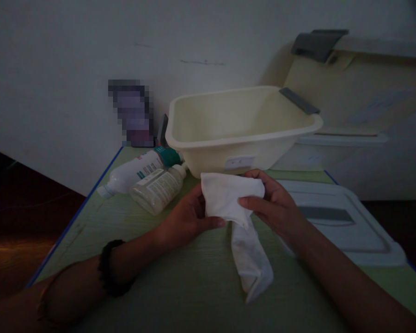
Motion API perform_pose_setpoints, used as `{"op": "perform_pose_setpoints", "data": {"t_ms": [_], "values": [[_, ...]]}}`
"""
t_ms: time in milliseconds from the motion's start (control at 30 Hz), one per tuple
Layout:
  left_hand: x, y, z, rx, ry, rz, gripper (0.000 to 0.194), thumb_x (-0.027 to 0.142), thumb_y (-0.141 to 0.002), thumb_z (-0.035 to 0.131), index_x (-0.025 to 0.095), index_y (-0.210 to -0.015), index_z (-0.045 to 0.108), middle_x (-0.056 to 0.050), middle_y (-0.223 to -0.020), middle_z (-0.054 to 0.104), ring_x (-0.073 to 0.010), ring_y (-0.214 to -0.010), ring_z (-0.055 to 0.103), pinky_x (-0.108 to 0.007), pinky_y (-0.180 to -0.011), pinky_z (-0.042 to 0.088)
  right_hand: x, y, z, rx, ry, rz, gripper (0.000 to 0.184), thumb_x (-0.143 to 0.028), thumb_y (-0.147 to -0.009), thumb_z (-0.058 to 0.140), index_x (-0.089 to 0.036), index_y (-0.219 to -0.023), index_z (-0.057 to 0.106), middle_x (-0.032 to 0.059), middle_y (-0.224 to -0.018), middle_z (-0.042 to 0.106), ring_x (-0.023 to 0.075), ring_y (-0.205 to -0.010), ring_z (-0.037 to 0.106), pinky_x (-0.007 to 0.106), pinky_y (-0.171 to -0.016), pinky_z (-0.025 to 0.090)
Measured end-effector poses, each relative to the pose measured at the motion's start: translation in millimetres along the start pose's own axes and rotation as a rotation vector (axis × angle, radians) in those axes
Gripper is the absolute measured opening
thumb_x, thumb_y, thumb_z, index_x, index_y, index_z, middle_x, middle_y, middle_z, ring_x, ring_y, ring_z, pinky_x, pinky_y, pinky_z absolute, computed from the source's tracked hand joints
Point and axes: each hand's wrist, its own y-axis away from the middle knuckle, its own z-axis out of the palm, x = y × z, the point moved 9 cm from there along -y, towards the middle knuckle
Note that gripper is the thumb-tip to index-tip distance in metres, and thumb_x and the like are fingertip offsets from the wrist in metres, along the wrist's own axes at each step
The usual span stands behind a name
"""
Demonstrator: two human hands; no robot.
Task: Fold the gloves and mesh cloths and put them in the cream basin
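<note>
I hold a white cloth (229, 196) just above the green table (180, 286) with both hands. My left hand (185, 217) pinches its left edge between thumb and fingers. My right hand (277, 203) grips its right side, with the fingers folded over the top. A long end of the cloth hangs down and rests on the table towards me. A cream plastic tub (242, 127) stands just behind the cloth, open side up.
Two bottles lie on their sides left of the tub: a white one with a teal cap (138, 171) and a clear one (157, 187). A white lid (346, 222) lies flat at the right. More cream containers (357, 92) lean on the wall behind.
</note>
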Motion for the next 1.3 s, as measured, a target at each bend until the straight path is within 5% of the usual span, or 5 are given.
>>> {"op": "perform_pose_setpoints", "data": {"t_ms": [200, 367, 600, 867, 1300], "values": [[6.6, -1.0, 5.2, -0.037, -0.008, 0.015, 0.059, 0.012, -0.061, 0.079, 0.02, -0.113, 0.053, -0.007, -0.116, 0.065, -0.0263, -0.108, 0.061, -0.037, -0.089, 0.049, -1.5, -2.2, -0.7, -0.014, -0.024, -0.026, 0.035, -0.016, -0.066, 0.074, -0.025, -0.09, 0.051, -0.0063, -0.073, 0.053, 0.0074, -0.059, 0.05, 0.02, -0.052, 0.041], [10.2, -1.3, -3.3, 0.066, -0.073, 0.02, 0.034, 0.022, -0.072, 0.071, 0.019, -0.104, 0.059, -0.004, -0.101, 0.07, -0.0244, -0.102, 0.063, -0.037, -0.088, 0.048, -2.4, -1.9, 2.4, -0.018, -0.018, -0.036, 0.034, -0.017, -0.066, 0.074, -0.025, -0.09, 0.051, -0.0068, -0.07, 0.053, 0.0078, -0.056, 0.049, 0.02, -0.05, 0.04], [4.1, 1.9, -3.9, 0.076, -0.1, -0.057, 0.045, 0.02, -0.065, 0.077, 0.018, -0.106, 0.058, -0.007, -0.111, 0.068, -0.026, -0.103, 0.063, -0.037, -0.085, 0.049, -3.8, -3.2, 3.9, 0.006, -0.022, -0.028, 0.037, -0.021, -0.066, 0.074, -0.026, -0.096, 0.053, -0.0052, -0.077, 0.058, 0.01, -0.064, 0.055, 0.023, -0.058, 0.046], [2.2, 4.1, -18.4, 0.109, -0.148, -0.004, 0.03, 0.04, -0.085, 0.056, 0.017, -0.102, 0.066, -0.006, -0.104, 0.071, -0.0236, -0.098, 0.063, -0.036, -0.09, 0.047, -7.8, -1.8, 8.6, -0.033, -0.1, -0.041, 0.023, -0.021, -0.07, 0.074, -0.025, -0.089, 0.061, -0.0055, -0.077, 0.064, 0.0068, -0.066, 0.059, 0.019, -0.063, 0.048], [-0.1, 9.4, -19.6, 0.18, -0.025, -0.018, 0.031, 0.041, -0.082, 0.06, 0.016, -0.099, 0.067, -0.005, -0.09, 0.072, -0.0186, -0.08, 0.067, -0.03, -0.076, 0.051, -23.0, -3.8, 1.1, -0.04, 0.277, -0.228, 0.013, -0.027, -0.072, 0.072, -0.023, -0.084, 0.067, -0.0009, -0.083, 0.063, 0.011, -0.072, 0.058, 0.025, -0.064, 0.05]]}}
